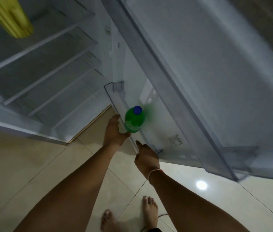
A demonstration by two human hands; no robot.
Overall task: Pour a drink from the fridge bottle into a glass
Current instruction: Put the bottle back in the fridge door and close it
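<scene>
A green bottle (pixel 134 119) with a blue cap (pixel 137 109) stands upright in the lower clear door shelf (pixel 115 97) of the open fridge. My left hand (pixel 114 131) is at the shelf's front rail right beside the bottle, fingers and thumb spread in a C towards it, and it holds nothing. My right hand (pixel 146 158) hovers just below and right of it at the same rail, with its fingers curled in and nothing in them. No glass is in view.
The fridge's inner shelves (pixel 40 64) fill the left, with a yellow object (pixel 10 15) at the top left. A large clear door bin (pixel 174 91) juts out above the bottle. Below are a pale tiled floor (pixel 23 173) and the person's bare feet (pixel 150 210).
</scene>
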